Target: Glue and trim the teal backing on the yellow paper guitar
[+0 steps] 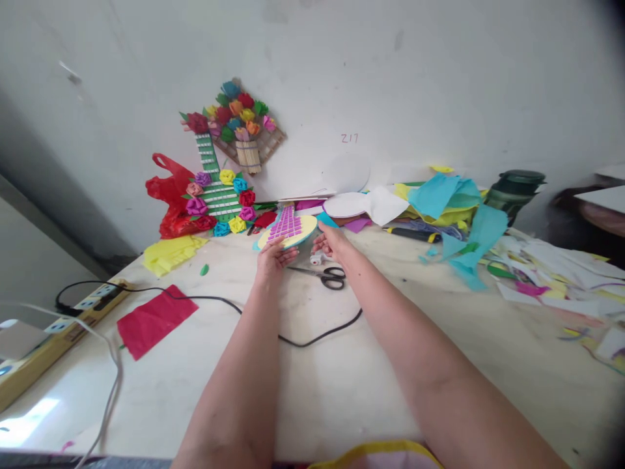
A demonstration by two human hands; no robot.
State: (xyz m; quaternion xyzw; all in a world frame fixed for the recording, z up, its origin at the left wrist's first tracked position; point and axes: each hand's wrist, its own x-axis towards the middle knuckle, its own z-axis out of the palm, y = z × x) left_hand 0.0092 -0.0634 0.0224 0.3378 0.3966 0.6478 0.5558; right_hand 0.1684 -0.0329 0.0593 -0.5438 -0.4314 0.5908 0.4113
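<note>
My left hand [276, 257] is closed on the near edge of an oval paper craft [307, 225]. The craft is pale yellow with a blue rim, and it carries a guitar-like shape in purple strips. Close to the craft's right edge is my right hand [333, 242], its thumb and loosely curled fingers apart, with nothing clearly gripped. A small white object [319, 258] shows just under those fingers; its kind is unclear. Scissors with black handles [333, 278] lie on the table below both hands.
A green guitar-shaped craft [215, 176] with paper roses leans on the wall beside a red plastic bag [170, 195]. Red paper [157, 320] and a power strip [63, 329] lie left. A black cable [307, 344] passes beneath my arms. Paper scraps [473, 241] and a dark bottle [515, 193] stand right.
</note>
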